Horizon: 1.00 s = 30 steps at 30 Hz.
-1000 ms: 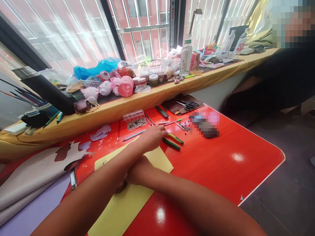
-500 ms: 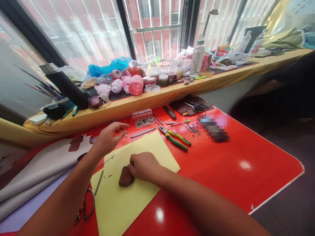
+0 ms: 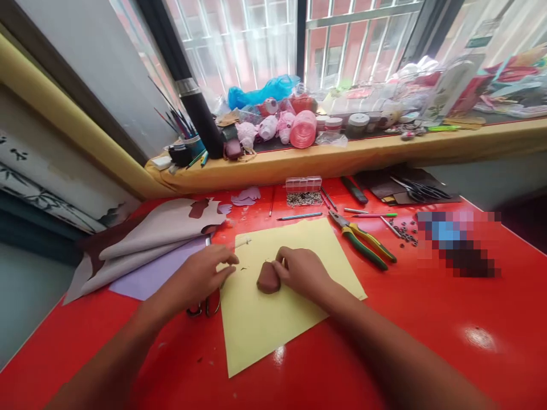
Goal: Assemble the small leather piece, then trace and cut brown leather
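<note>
My right hand [image 3: 305, 273] pinches the edge of a small brown leather piece [image 3: 268, 279] with rounded corners, above a yellow sheet [image 3: 256, 341]. To the left, my left hand [image 3: 209, 273] hovers by the sheet's left edge, thumb and fingers apart, with nothing visible between them. Below that hand, the looped handles of a pair of scissors [image 3: 212, 306] show; their blades are mostly hidden. A thin pale stick [image 3: 243, 244] and tiny dark scraps lie on the sheet near its upper left.
Yellow-green pliers [image 3: 363, 239] lie right of the sheet, near small dark rings [image 3: 409, 232]. Behind are a blue pencil [image 3: 299, 217], a clear box of metal bits [image 3: 303, 193] and black scissors [image 3: 421, 191]. Folded leather [image 3: 158, 233] lies left; a cluttered sill [image 3: 273, 162] runs along the back.
The camera view has swung left. My left hand has come down and back from beyond the sheet to near the scissors handles. My right hand still grips the leather piece.
</note>
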Tool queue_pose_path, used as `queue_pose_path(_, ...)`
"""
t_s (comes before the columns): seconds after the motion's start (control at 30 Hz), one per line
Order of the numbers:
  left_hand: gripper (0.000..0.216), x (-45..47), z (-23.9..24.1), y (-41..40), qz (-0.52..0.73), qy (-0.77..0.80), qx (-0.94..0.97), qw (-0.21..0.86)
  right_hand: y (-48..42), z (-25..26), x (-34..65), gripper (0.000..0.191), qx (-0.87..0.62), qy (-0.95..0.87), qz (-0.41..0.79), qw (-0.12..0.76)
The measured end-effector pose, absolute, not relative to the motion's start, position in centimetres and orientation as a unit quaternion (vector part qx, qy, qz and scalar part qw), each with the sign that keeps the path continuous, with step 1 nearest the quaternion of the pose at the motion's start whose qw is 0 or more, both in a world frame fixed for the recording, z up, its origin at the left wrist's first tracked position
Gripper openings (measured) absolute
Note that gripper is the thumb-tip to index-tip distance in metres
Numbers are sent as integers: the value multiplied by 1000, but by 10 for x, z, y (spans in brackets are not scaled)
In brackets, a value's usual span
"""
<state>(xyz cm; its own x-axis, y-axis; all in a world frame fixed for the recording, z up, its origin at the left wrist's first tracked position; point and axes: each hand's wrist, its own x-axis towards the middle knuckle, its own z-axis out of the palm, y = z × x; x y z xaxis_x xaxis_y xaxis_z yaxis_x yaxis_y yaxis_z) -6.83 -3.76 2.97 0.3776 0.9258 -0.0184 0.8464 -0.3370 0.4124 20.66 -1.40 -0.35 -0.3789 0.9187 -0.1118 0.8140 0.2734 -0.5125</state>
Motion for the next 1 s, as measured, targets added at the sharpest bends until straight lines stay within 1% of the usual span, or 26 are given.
queue_pose_path(0.1, 15, -67, 25, -68, 67, 533, 816, 213, -14, -5, 205, 15, -546, -792, 251, 110)
queue_pose_path(0.2, 15, -67, 23, -82, 54, 542, 808, 222, -14, -5, 204, 15, -552, -789, 248, 105)
queue_pose_path(0.33, 24, -68, 25, -73, 61, 647, 747, 142, -14, -2, 203, 15, -556, -787, 250, 98)
queue_pose_path(0.4, 24, -68, 24, -64, 43, 665, 735, 125, -14, -1, 202, 15, -558, -785, 251, 97)
queue_pose_path(0.5, 20, -66, 17, -55, 24, 669, 730, 138, -15, -1, 203, 15, -559, -784, 251, 98)
queue_pose_path(0.6, 12, -67, 10, -51, 34, 675, 720, 158, -15, -1, 203, 15, -556, -786, 251, 101)
queue_pose_path(0.8, 17, -70, 14, -50, 45, 682, 710, 172, -14, -3, 203, 15, -554, -788, 248, 100)
queue_pose_path(0.9, 17, -67, 20, -49, 97, 686, 687, 218, -13, -4, 204, 14, -551, -789, 251, 104)
queue_pose_path(0.93, 18, -65, 22, -49, 126, 677, 679, 255, -13, -4, 204, 14, -550, -789, 252, 105)
queue_pose_path(1.0, 20, -59, 22, -47, 184, 631, 661, 361, -14, -4, 205, 14, -552, -789, 250, 105)
